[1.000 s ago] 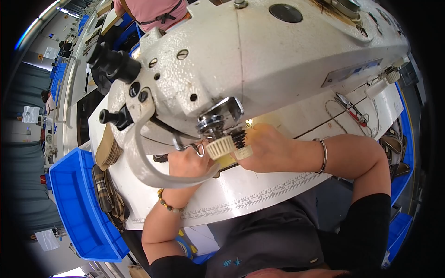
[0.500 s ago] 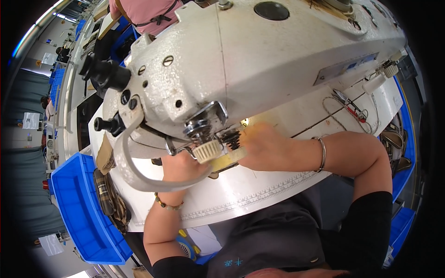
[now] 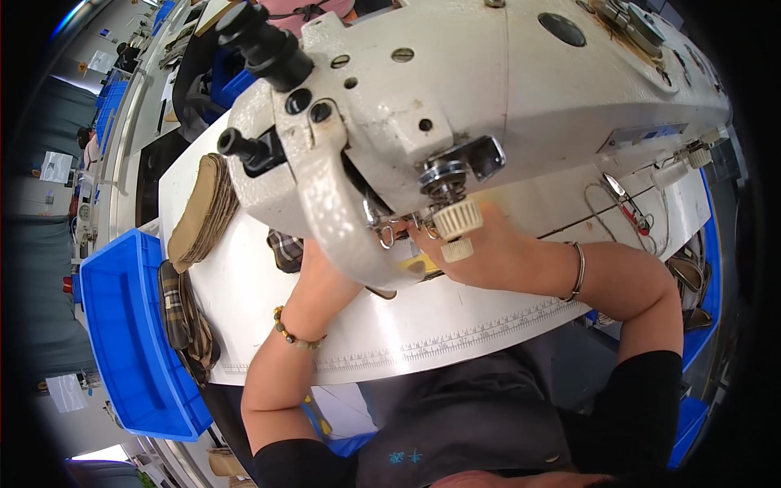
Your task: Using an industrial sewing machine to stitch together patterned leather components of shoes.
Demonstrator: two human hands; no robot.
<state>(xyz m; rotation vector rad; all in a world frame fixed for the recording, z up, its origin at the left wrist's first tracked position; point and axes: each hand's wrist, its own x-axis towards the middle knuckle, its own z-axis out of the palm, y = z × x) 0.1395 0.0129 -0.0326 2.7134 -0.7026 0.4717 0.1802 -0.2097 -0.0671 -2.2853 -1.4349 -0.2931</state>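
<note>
- Change: my view has swung, baring more of the plaid piece (image 3: 284, 250) just left of the left hand (image 3: 320, 278); the right hand (image 3: 493, 250) remains beneath the sewing machine (image 3: 423, 81), so handwork there apparently continues.
- Fingers: hidden by the machine; I cannot tell their spread or hold.
- Materials: soft checked cloth; pebbled white enamel; ribbed cream knob (image 3: 458, 218); smooth tabletop (image 3: 252, 325).

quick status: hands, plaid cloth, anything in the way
Left hand, right hand close together by sewing machine, grips unclear. Plaid cloth just left of left hand. Sewing machine partly blocks view.
</note>
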